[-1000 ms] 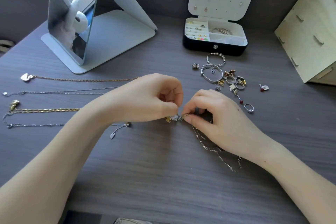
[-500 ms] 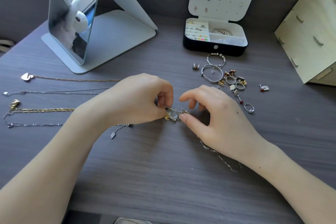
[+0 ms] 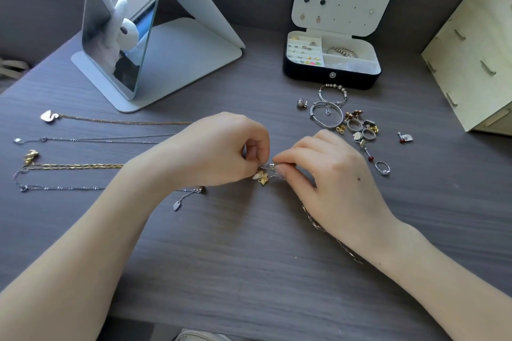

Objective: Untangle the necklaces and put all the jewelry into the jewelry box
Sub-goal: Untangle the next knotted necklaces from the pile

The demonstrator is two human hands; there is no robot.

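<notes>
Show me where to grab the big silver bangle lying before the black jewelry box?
Pinch the big silver bangle at its left rim from above, one finger inside the hoop: it lies flat on the grey table, and its right side crowds the small rings.

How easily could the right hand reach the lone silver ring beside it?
Probably yes: the silver ring lies on open table just beside the right hand, though that hand must first release the tangled pendants.
</notes>
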